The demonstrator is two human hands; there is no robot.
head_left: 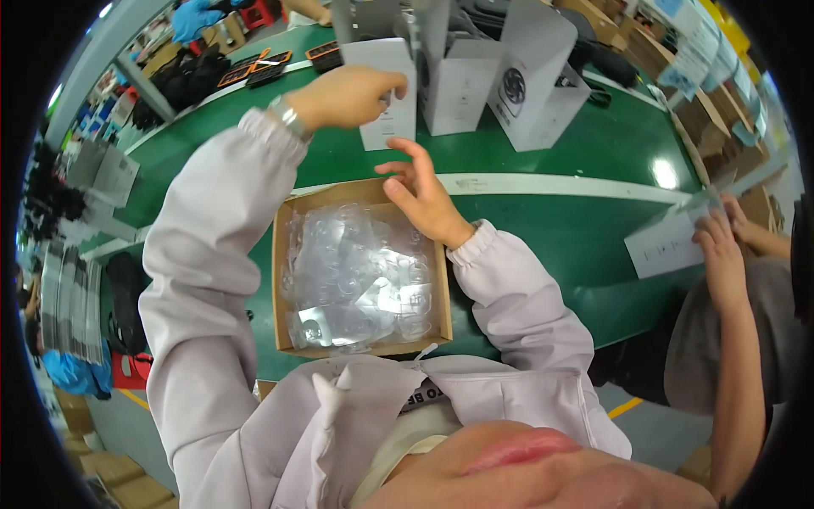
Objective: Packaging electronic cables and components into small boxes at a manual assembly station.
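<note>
My left hand [354, 95] is over the front of a tall white box [393, 127] on the green bench. Its fingers are curled; whether anything small sits in them is hidden. Lower and to the right, my right hand [424, 197] has its fingers apart and bent, with nothing seen in them. It hovers at the far right corner of a shallow brown cardboard tray [446, 297]. Inside that tray lies a loose heap of clear plastic pieces [348, 254], shiny and overlapping.
Two more white boxes [458, 97] [534, 110] stand upright with raised flaps. At right, a co-worker's hands [721, 237] touch another white box [666, 246]. A pale strip [543, 185] crosses the green bench [543, 229]. Black-and-orange trays [267, 68] lie at the far left.
</note>
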